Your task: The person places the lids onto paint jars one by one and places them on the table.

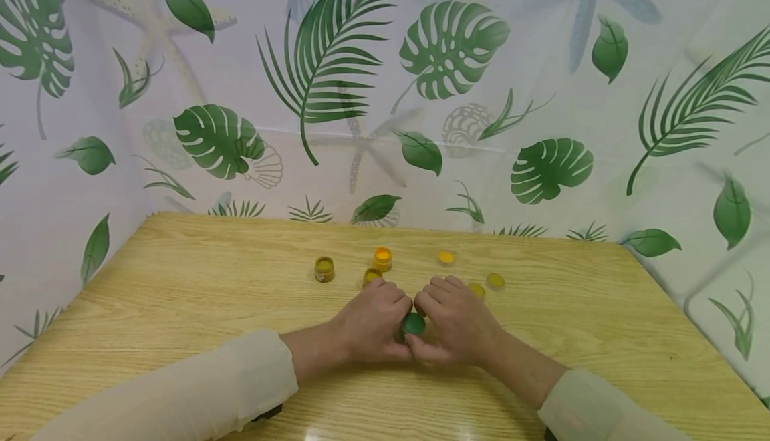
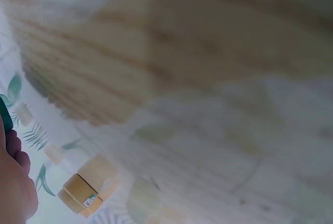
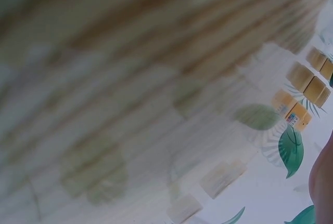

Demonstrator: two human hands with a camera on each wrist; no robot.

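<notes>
Close together over the table, my two hands meet around a small green-topped paint jar (image 1: 413, 325) in the head view. My left hand (image 1: 374, 321) grips it from the left, and my right hand (image 1: 455, 324) has its thumb and fingers at the jar's right side and top. Most of the jar's body is hidden by the fingers. At the left edge of the left wrist view, a sliver of green (image 2: 5, 116) shows beside that hand. Only a blurred edge of the right hand (image 3: 323, 177) appears in the right wrist view.
Beyond the hands stand uncapped jars: an olive one (image 1: 324, 269), an orange-yellow one (image 1: 382, 258), and another olive one (image 1: 371, 276) partly behind the left hand. To the right lie round lids, one orange-yellow (image 1: 446, 258) and two olive (image 1: 496, 280). A leaf-printed cloth (image 1: 373, 180) surrounds the wooden table (image 1: 228, 274).
</notes>
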